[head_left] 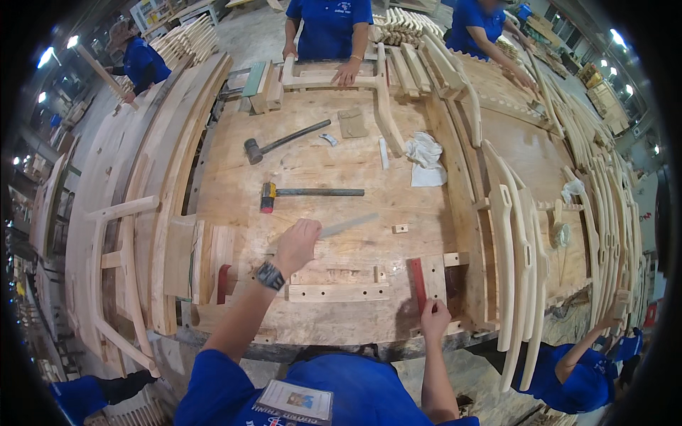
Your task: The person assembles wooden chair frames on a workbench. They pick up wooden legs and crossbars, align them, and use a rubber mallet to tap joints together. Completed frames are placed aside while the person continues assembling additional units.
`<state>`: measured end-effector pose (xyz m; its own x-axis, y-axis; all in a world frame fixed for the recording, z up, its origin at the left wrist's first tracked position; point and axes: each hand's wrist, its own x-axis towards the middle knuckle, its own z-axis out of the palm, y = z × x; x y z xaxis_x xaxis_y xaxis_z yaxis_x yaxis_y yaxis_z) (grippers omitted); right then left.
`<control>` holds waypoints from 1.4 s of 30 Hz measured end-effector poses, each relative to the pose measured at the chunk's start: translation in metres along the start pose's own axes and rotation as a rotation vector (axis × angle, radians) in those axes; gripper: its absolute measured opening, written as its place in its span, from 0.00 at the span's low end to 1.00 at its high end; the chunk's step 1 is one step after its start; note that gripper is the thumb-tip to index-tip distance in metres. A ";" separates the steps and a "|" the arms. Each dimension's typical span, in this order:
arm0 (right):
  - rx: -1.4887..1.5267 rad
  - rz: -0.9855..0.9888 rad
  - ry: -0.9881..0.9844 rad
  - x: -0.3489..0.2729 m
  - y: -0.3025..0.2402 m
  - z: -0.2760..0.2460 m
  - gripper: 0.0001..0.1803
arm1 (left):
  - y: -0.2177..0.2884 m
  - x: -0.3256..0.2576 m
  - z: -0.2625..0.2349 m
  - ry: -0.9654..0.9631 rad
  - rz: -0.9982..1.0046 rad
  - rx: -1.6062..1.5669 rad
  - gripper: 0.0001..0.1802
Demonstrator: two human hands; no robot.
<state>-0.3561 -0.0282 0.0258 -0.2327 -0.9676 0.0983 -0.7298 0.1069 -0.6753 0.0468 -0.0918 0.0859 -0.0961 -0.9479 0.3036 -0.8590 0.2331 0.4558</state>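
My left hand (297, 247), with a dark watch on its wrist, is closed around one end of a thin grey flat strip (349, 224). The strip is blurred and points away to the right over the workbench (234, 160). At the near right of the bench, the fingers of my right hand (435, 317) are pinched together at the near end of a red bar (417, 278). Between my hands lies a wooden batten (339, 292) with drilled holes. A black-and-yellow mallet with a red face (268, 198) rests just beyond my left hand.
Farther off lie a dark mallet (253, 150), a sanding block (352, 123) and white cloth (425, 153). A co-worker's hand (347, 72) rests on a wooden frame (387, 113) at the far edge. Curved wooden parts (504, 248) lean along the right; another frame (128, 270) stands left.
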 end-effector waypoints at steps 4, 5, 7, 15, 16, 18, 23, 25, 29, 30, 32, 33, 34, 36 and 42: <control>0.497 -0.013 -0.183 0.021 -0.096 -0.029 0.13 | 0.074 -0.009 -0.075 0.205 0.298 0.072 0.09; 0.585 -0.082 -0.238 0.025 -0.129 -0.044 0.16 | 0.087 -0.013 -0.092 0.273 0.361 0.114 0.11; 0.657 -0.375 -0.189 0.027 -0.184 -0.069 0.20 | 0.107 -0.019 -0.123 0.311 0.430 0.152 0.14; 0.498 -0.778 -0.272 0.009 -0.214 -0.115 0.14 | 0.139 -0.035 -0.155 0.391 0.587 0.277 0.18; 0.475 -0.769 -0.282 0.002 -0.212 -0.113 0.14 | 0.141 -0.038 -0.156 0.371 0.578 0.277 0.17; 0.427 -0.754 -0.297 -0.011 -0.206 -0.107 0.13 | 0.141 -0.046 -0.155 0.285 0.547 0.275 0.15; 0.347 -0.367 -0.582 -0.047 -0.155 -0.058 0.08 | 0.115 -0.060 -0.108 0.246 0.417 0.171 0.12; 0.516 -0.017 -0.726 -0.056 -0.113 -0.026 0.10 | 0.106 -0.055 -0.074 0.308 0.227 0.036 0.12; 1.028 0.597 -0.861 -0.093 -0.074 0.033 0.10 | 0.037 -0.103 -0.008 0.247 -0.294 -0.005 0.14; 0.992 0.639 -0.887 -0.101 -0.069 0.043 0.10 | 0.026 -0.118 0.004 0.196 -0.351 0.092 0.14; 0.913 0.727 -0.866 -0.107 -0.052 0.044 0.11 | 0.026 -0.125 0.034 0.080 -0.420 0.234 0.16; 0.840 0.700 -0.891 -0.107 -0.051 0.046 0.10 | 0.027 -0.127 0.039 0.066 -0.440 0.193 0.16; 0.815 0.691 -0.899 -0.107 -0.050 0.045 0.10 | 0.028 -0.129 0.043 0.053 -0.459 0.153 0.17; 0.766 0.680 -0.916 -0.108 -0.050 0.043 0.10 | 0.027 -0.127 0.047 0.027 -0.481 0.142 0.17; 1.009 0.393 -0.865 -0.098 -0.087 0.037 0.10 | 0.029 -0.118 0.050 0.083 -0.465 0.125 0.16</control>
<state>-0.2462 0.0485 0.0475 0.4260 -0.7854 -0.4491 0.1519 0.5514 -0.8203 0.0077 0.0161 0.0212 0.3479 -0.9239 0.1594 -0.8557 -0.2434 0.4566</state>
